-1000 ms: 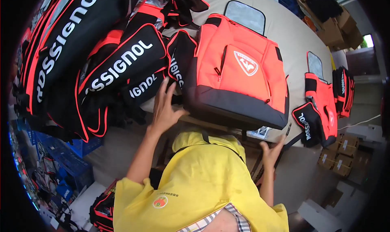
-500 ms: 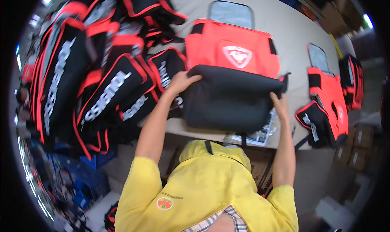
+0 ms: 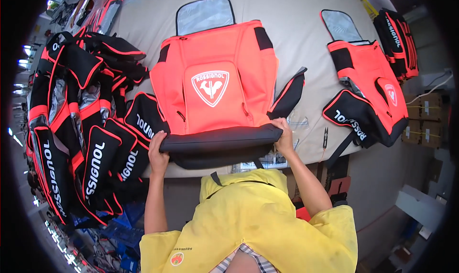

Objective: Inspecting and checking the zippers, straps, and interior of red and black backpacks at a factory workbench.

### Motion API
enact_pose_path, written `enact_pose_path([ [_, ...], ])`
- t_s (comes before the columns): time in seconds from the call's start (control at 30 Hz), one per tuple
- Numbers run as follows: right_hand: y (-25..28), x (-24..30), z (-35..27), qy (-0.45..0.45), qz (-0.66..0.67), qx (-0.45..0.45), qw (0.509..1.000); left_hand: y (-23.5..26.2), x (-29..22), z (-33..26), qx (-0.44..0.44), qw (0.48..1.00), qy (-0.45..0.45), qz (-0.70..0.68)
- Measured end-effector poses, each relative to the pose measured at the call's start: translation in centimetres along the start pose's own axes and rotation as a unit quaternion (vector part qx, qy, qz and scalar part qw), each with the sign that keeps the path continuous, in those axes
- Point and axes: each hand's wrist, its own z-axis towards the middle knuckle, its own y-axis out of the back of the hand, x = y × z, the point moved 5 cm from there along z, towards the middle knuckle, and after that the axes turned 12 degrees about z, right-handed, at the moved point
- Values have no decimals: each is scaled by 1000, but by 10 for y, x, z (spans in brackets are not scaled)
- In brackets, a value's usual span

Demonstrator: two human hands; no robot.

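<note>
In front of me a large red and black backpack [image 3: 215, 53] lies on the table, its top flap [image 3: 205, 15] with a grey lining folded open at the far end. A white shield-shaped print marks its front pocket. My left hand [image 3: 158, 151] is closed on the left corner of the black bottom panel [image 3: 220, 141]. At the right corner of that panel, my right hand [image 3: 284, 135] grips the edge, thumb on top. The undersides of both hands' fingers are partly hidden. A black side wing [image 3: 290, 93] sticks out to the right of the backpack.
Several similar backpacks [image 3: 95, 144] are heaped at the left. Another red backpack [image 3: 368, 77] lies on the right, with a black folded one [image 3: 394, 43] beyond it. Small thread snips [image 3: 325, 138] and a clear plastic bag [image 3: 260, 165] lie near the table's front edge. Cartons [image 3: 423, 112] stand at the right.
The backpack's black bottom has tipped down toward me, so more of the red front now shows. Both hands have stayed on its corners and moved lower in view.
</note>
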Motion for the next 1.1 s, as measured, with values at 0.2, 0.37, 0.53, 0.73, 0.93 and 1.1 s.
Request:
enact_pose_path([
  [0.2,1,-23,0,8,4,-2,1000,-10,-4,-14,-10,999,39,16],
  [0.37,16,5,-8,45,-103,65,992,-6,-2,-43,-2,991,-32,132],
  [0.53,42,48,-29,63,-266,212,938,-11,1,-87,31,988,-70,136],
  [0.73,34,78,40,-72,-108,48,990,-1,17,-76,97,992,-67,52],
  [0.93,-116,107,143,-177,-175,137,959,26,-13,-41,88,993,81,7],
  [1.1,-138,185,122,-166,108,115,973,-6,-58,-56,148,988,37,29],
])
